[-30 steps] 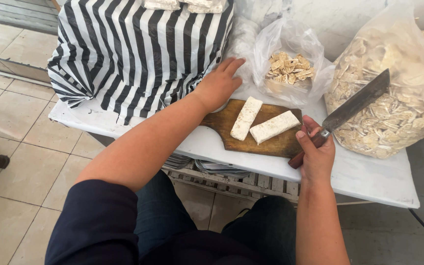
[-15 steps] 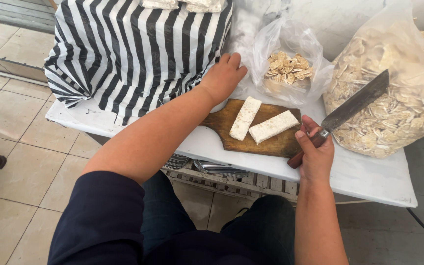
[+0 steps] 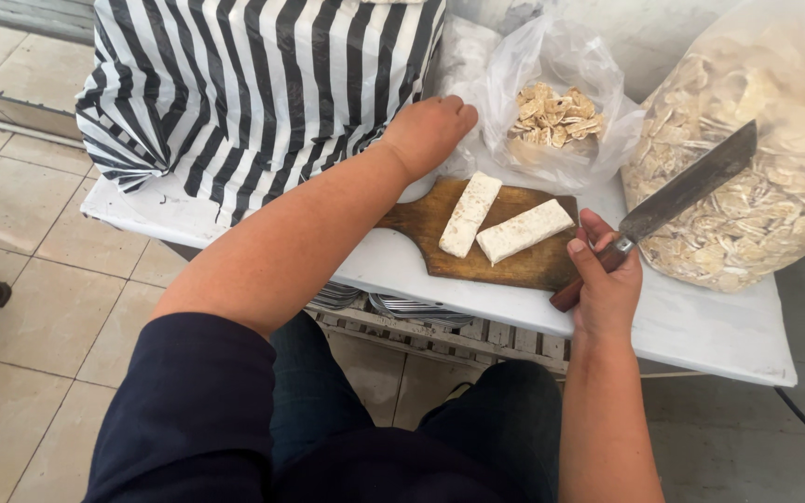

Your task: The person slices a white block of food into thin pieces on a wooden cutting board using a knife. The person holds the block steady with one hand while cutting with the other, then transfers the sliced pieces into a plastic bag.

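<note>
**Head view: cleaver held clear of two pale blocks on a wooden board**

Head camera looks down on a white table (image 3: 701, 326) with a wooden cutting board (image 3: 505, 261) near its front edge. Two pale, floury rectangular blocks (image 3: 470, 212) lie on the board, angled so that their near ends almost meet; whether they touch cannot be told.

Right hand (image 3: 606, 279) is closed around the dark handle of a cleaver (image 3: 687, 182), the broad blade raised and pointing away toward the large clear bag of sliced pieces (image 3: 757, 177). Left hand (image 3: 429, 130) rests beyond the board against the black-and-white striped bag (image 3: 253, 93), fingers curled; it grips nothing that shows. A smaller clear bag of slices (image 3: 552, 116) sits just behind the board.

The blocks look firm yet crumbly, light, and dusted dry rather than slippery; they would likely break if lifted by one end, so holding them across the middle or pinning them flat from above seems safest. The cleaver looks heavy and blade-forward, best held close to the blade.
</note>
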